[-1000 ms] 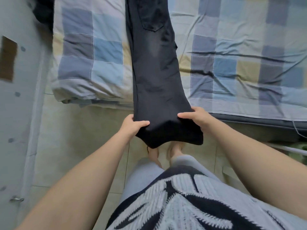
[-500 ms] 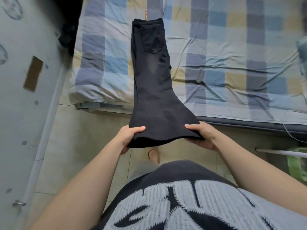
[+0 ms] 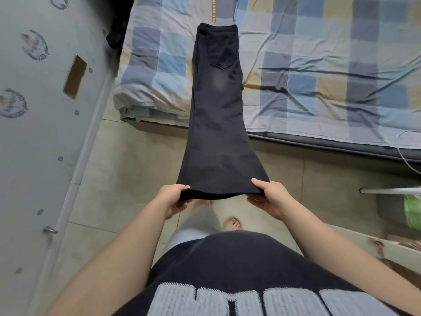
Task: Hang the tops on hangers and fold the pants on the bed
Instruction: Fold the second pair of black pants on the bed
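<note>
Black flared pants (image 3: 216,124), folded lengthwise leg on leg, lie with the waistband on the bed (image 3: 319,71) and the legs stretched out past the bed's edge over the floor. My left hand (image 3: 174,199) pinches the left corner of the hem, thumb on top. My right hand (image 3: 268,197) grips the right corner the same way. The hem is held up level, taut between both hands. A back pocket shows near the waistband.
The bed carries a checked blue, grey and yellow sheet. A pale cabinet door (image 3: 45,133) stands at the left. A white rail (image 3: 391,190) and a green bag (image 3: 413,210) are at the right. A white cable (image 3: 407,156) hangs off the mattress edge. Tiled floor lies below.
Both hands raised the hem from hanging below the bed's edge to level and taut. The view pulled back, so the waistband on the bed came into sight.
</note>
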Motion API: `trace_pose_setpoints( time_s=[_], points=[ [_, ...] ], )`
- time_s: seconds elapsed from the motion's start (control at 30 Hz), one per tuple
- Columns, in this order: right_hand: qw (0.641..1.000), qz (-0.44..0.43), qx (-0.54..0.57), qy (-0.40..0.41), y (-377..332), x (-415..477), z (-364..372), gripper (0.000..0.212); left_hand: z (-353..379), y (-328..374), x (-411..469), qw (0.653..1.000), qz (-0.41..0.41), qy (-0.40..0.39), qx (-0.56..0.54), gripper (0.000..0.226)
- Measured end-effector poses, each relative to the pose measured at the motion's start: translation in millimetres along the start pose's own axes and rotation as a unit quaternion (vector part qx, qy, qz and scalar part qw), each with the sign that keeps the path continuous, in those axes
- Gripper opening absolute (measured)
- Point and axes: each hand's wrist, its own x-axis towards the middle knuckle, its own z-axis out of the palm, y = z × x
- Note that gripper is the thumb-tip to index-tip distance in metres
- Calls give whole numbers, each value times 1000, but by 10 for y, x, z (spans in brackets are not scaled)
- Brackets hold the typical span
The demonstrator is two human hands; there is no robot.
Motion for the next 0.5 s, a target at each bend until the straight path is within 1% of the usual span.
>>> trace_pose_setpoints(
  time_s=[0.13,0.23,0.37,0.5],
  points=[
    [999,45,-2,-5,429,-125,-176,29,-105,-301,-139,999,-46,-13,14,8],
    [999,51,7,-4,484,-144,-196,29,-90,-303,-173,998,-52,-19,7,8],
    [999,27,16,-5,166,-86,-120,22,1,-19,-139,998,-38,-22,-35,12],
    [999,-2,35,5,-427,76,60,14,160,530,-50,992,-11,-54,-114,15]
  ],
)
